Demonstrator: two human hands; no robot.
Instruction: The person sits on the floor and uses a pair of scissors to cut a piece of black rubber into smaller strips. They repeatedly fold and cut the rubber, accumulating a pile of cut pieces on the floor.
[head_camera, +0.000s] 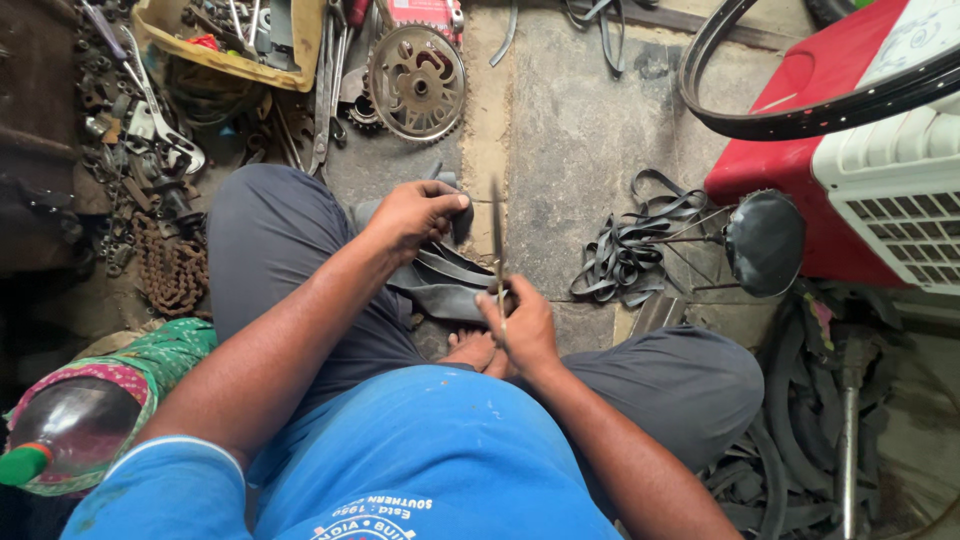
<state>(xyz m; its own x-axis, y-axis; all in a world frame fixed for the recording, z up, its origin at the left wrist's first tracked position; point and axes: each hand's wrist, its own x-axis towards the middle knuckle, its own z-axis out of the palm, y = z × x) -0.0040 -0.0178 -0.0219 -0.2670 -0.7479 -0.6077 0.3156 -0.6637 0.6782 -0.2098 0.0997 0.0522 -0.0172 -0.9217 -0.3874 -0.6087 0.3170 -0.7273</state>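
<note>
I sit cross-legged on a stone floor. My left hand (415, 213) grips the upper end of a black rubber inner tube (445, 280) that lies folded across my lap. My right hand (522, 325) holds the handles of a pair of scissors (497, 235), whose thin blades point upward beside the tube, just right of my left hand. My bare foot shows under the right hand.
A toothed chainring (416, 82) lies ahead with spanners, pliers and nuts to its left and a rusty chain (172, 272). A yellow tray (225, 35) holds tools. Rubber strips (625, 255) pile at right beside a red-and-white box (860, 170) and a bicycle rim (800, 115). A plastic bottle (60, 430) stands at left.
</note>
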